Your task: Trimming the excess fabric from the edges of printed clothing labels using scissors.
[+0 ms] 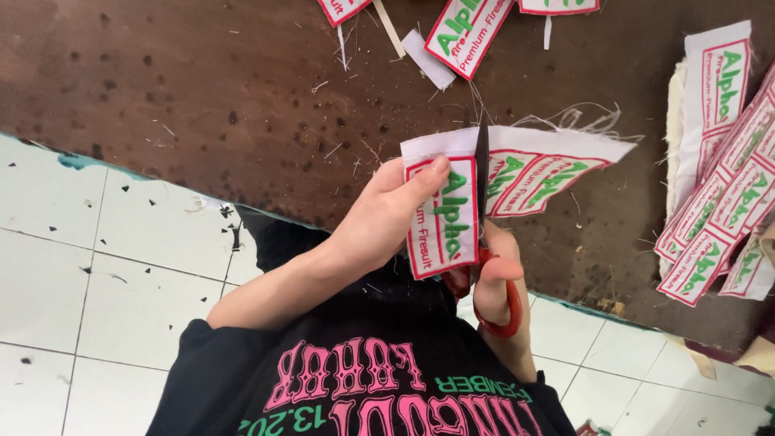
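My left hand (pixel 379 218) pinches the end label of a white fabric strip (pixel 537 165) of red-bordered, green-lettered labels, thumb on the label's face. My right hand (pixel 496 274) grips red-handled scissors (pixel 482 173). The dark blades point up and away from me and cut through the strip just right of the end label (pixel 440 222). The rest of the strip hangs to the right with frayed threads along its top edge. Both hands are over the near edge of the brown table (pixel 202 105).
A pile of uncut label strips (pixel 726 186) lies at the table's right side. Cut labels (pixel 464 28) and white fabric scraps (pixel 428 58) lie at the far edge. A white tiled floor (pixel 97 274) with small dark scraps shows below the table edge.
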